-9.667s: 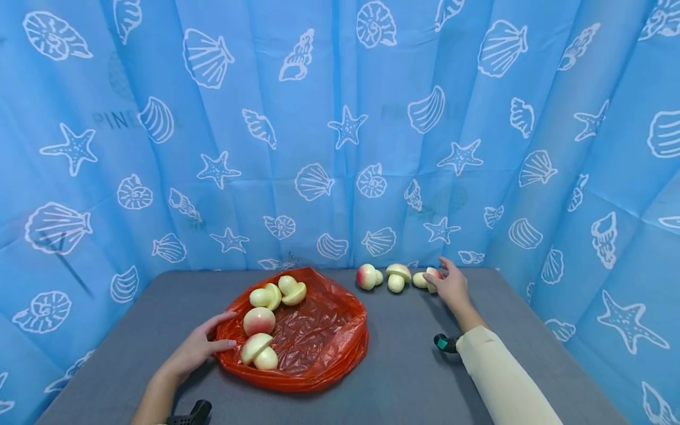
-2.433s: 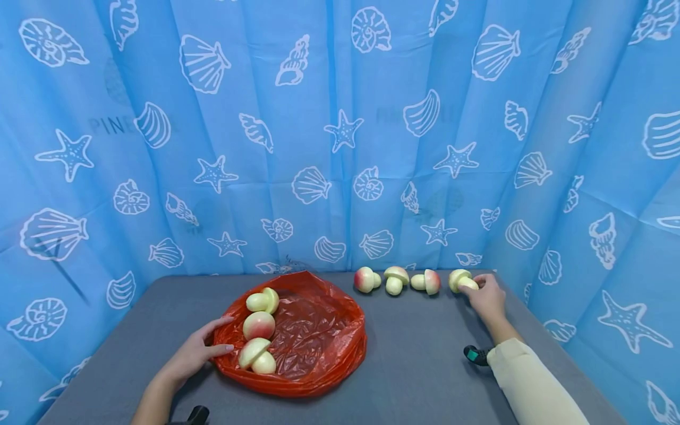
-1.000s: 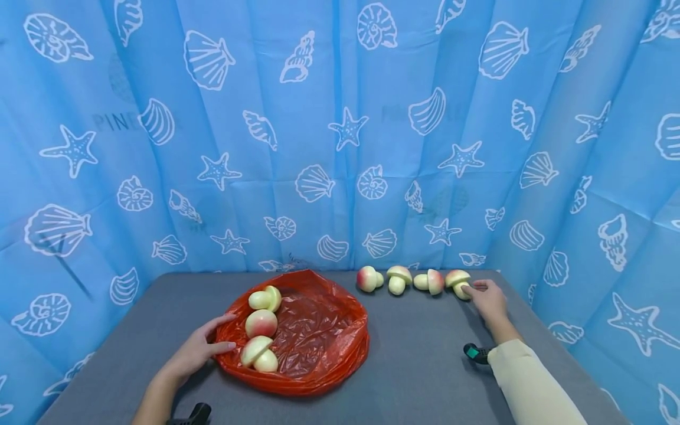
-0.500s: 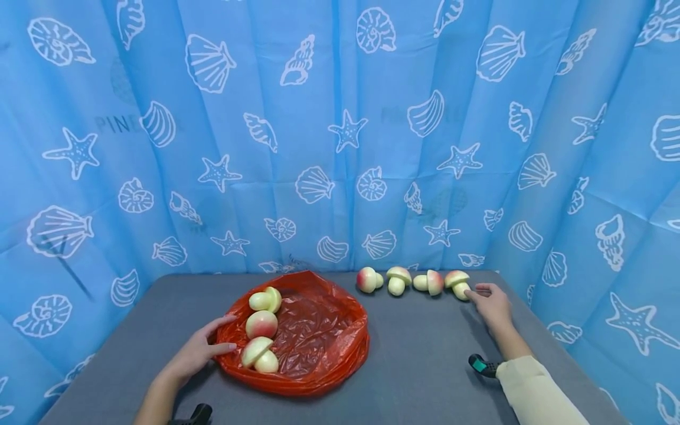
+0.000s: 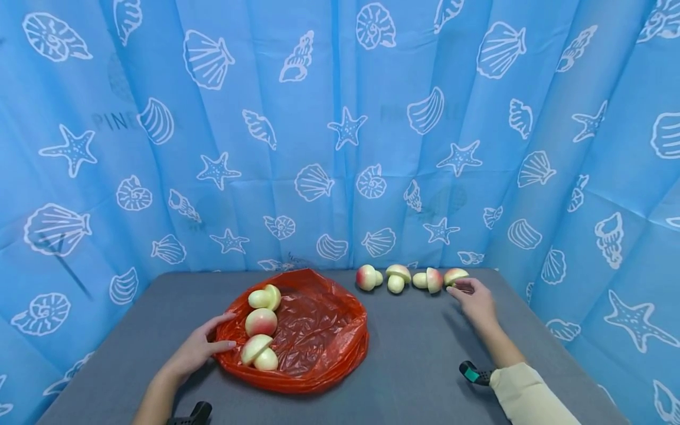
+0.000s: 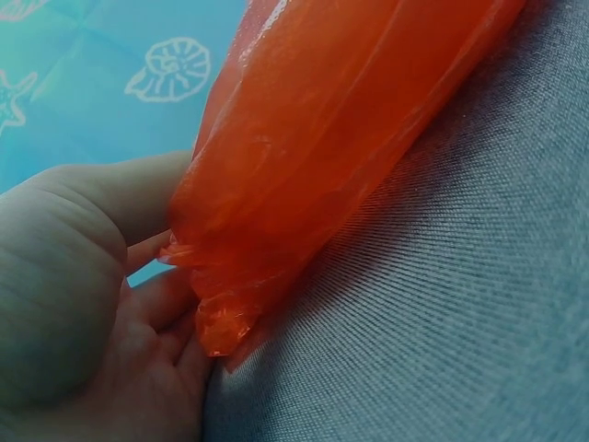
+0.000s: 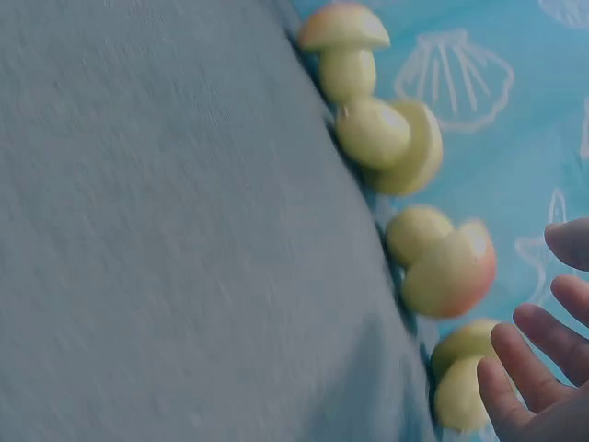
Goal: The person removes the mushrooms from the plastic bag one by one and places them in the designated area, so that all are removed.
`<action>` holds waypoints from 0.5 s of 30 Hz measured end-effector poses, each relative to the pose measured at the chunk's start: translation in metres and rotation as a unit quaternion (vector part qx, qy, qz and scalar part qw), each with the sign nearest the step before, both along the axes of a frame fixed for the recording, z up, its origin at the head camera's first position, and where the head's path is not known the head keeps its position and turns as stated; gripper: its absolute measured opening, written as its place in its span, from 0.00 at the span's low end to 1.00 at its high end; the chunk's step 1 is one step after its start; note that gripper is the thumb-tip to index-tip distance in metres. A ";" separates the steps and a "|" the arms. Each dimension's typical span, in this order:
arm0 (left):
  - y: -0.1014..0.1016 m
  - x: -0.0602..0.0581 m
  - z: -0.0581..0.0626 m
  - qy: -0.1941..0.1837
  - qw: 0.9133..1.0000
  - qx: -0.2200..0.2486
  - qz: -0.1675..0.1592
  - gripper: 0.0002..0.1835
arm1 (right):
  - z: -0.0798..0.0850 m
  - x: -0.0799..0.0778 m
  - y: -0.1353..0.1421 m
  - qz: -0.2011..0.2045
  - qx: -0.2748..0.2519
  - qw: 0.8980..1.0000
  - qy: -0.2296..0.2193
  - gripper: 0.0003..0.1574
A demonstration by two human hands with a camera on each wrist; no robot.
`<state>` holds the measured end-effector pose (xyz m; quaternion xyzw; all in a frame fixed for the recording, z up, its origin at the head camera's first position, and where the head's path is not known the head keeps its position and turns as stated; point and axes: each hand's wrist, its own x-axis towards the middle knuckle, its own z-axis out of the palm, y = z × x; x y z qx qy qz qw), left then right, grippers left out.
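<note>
My left hand (image 5: 193, 351) grips the left rim of the red plastic bag (image 5: 324, 330), with thumb and fingers over its edge; in the left wrist view the bag's folded rim (image 6: 230, 322) lies between them. Three toy mushrooms, cream with pink on the caps, sit along the bag's left side, the middle mushroom (image 5: 261, 322) cap up. My right hand (image 5: 478, 304) is at the right end of a row of similar mushrooms, its fingers spread and holding nothing in the right wrist view. They partly cover the end mushroom (image 5: 455, 275), lying beside the sideways mushroom (image 5: 428, 280).
Two more mushrooms continue the row leftward: an upright mushroom (image 5: 397, 278) and a red-capped mushroom (image 5: 369, 277) on its side. The grey table (image 5: 409, 366) ends right behind the row, where a blue shell-print curtain (image 5: 340, 147) hangs. Black camera mounts sit at both wrists.
One mushroom has left the bag and now lies at the row's right end. My right hand has let go of it and shifted slightly left over it. The left hand stays at the rim.
</note>
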<state>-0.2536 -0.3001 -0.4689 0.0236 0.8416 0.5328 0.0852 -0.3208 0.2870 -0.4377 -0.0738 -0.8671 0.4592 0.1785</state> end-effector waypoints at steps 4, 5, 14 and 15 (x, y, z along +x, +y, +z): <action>0.000 -0.001 -0.001 0.001 1.000 -0.006 0.007 0.39 | 0.007 0.005 -0.015 0.036 0.010 0.999 0.014 0.23; 0.000 -0.001 -0.001 0.002 1.000 -0.008 0.008 0.39 | 0.009 0.006 -0.019 0.043 0.014 0.999 0.018 0.23; 0.001 -0.001 -0.001 0.000 1.000 -0.010 0.016 0.39 | 0.021 0.015 -0.049 0.096 0.005 0.995 0.034 0.19; 0.001 -0.001 0.000 0.000 1.000 -0.010 0.015 0.39 | 0.022 0.016 -0.052 0.107 -0.001 0.994 0.033 0.19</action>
